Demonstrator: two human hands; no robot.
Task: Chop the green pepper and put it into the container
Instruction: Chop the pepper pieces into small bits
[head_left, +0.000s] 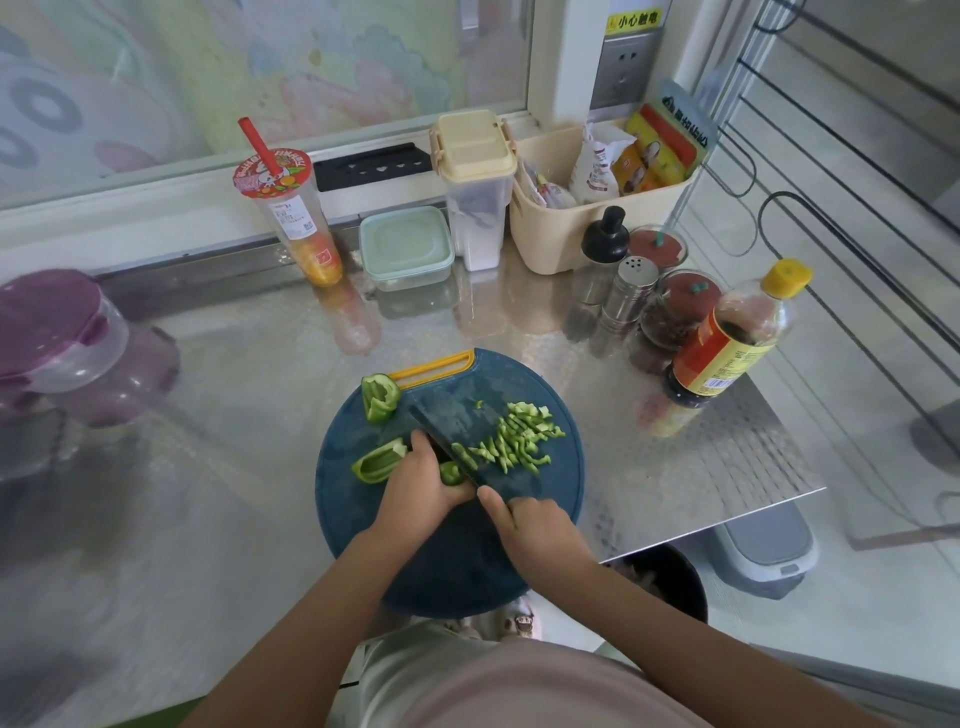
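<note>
As left fingers (423, 460) pin pepper (450, 473), knife (453, 423) lies beside

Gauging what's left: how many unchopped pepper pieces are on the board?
3 pepper pieces: one by the yellow handle, one left of the left hand, one under it, partly hidden.

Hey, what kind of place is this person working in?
Probably a small home kitchen: a steel counter holds a cutting board with chopped green pepper, and a sauce bottle and spice shaker stand alongside.
</note>
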